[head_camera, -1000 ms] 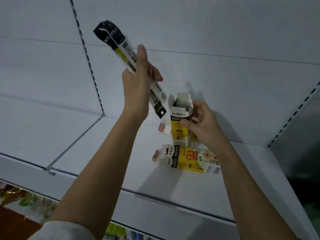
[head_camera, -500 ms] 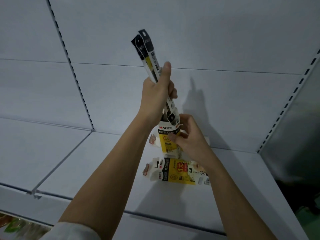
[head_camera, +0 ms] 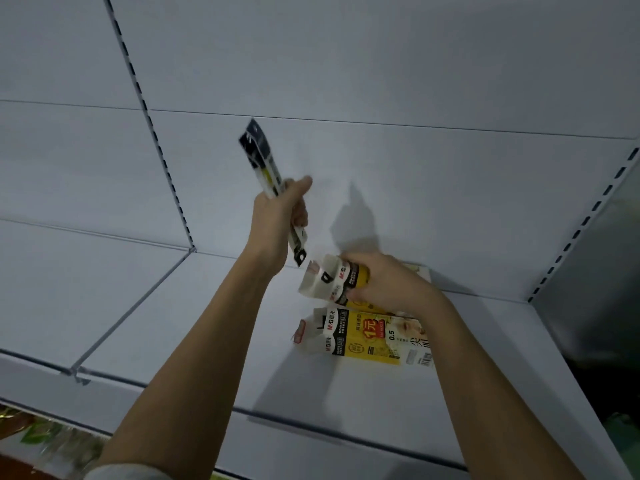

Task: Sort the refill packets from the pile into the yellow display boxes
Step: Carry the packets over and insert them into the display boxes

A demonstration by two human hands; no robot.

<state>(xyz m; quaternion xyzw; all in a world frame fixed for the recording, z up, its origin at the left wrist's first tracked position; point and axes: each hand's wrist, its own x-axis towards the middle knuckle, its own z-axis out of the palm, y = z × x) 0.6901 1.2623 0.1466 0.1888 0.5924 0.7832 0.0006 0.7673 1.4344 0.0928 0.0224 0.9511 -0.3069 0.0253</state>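
A white metal store shelf (head_camera: 194,327) fills most of the view, with a plain white back panel (head_camera: 381,71) and slotted uprights behind it. Near the back right of the shelf, a yellow display box (head_camera: 372,337) lies flat on its side, open white flaps facing left. Just behind it, the right hand (head_camera: 388,284) grips a second yellow display box (head_camera: 329,280), fingers curled round its body, and holds it tipped over so that its open mouth points left and slightly up; whether its lower edge touches the lying box cannot be told. To the left and above, the left hand (head_camera: 277,220) is clenched round the middle of a small bundle of refill packets (head_camera: 263,161), long, narrow and black-topped. The bundle slants, its upper end leaning left, its lower black end hanging just above the mouth of the held box, apart from it.
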